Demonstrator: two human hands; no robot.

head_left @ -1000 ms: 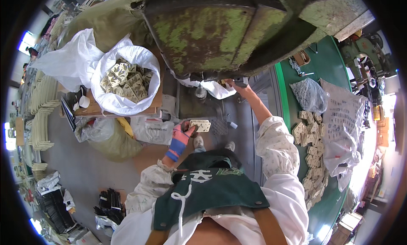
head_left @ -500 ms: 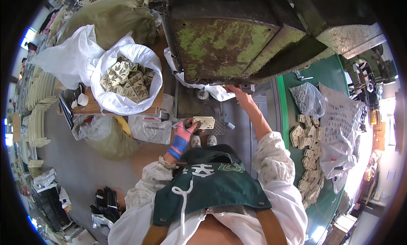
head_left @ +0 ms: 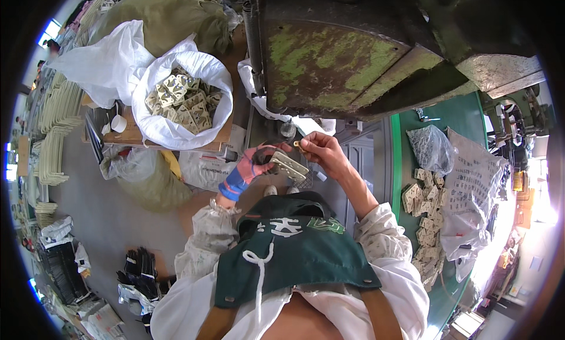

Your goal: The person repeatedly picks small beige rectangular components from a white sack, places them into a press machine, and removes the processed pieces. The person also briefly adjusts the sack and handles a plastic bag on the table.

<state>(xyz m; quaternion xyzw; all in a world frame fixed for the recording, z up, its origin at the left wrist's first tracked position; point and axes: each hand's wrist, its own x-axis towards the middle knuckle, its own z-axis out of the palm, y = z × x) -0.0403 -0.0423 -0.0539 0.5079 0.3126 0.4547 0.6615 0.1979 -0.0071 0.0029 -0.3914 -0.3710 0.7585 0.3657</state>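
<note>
My left hand (head_left: pixel 248 168), in a pink and blue glove, grips a cream-coloured plate with holes (head_left: pixel 289 166) by its left end. The plate is tilted in front of my apron. My bare right hand (head_left: pixel 327 155) is closed in a pinch on a small yellowish piece (head_left: pixel 297 144), just above the plate and apart from it. What kind of part that piece is, I cannot make out. Behind my hands, a rounded grey knob-like part (head_left: pixel 287 130) shows below the big machine (head_left: pixel 335 63), whose green paint is worn.
At the left, an open white sack (head_left: pixel 141 119) full of similar plates (head_left: pixel 187 102) stands on a wooden board. To the right, a green table (head_left: pixel 438 305) carries a heap of plates (head_left: pixel 426 222), a clear plastic bag (head_left: pixel 431 149) and a printed sack (head_left: pixel 471 187).
My right hand has come down and left from under the machine, and now pinches the small piece near the plate. My left hand has risen slightly and tilted the plate.
</note>
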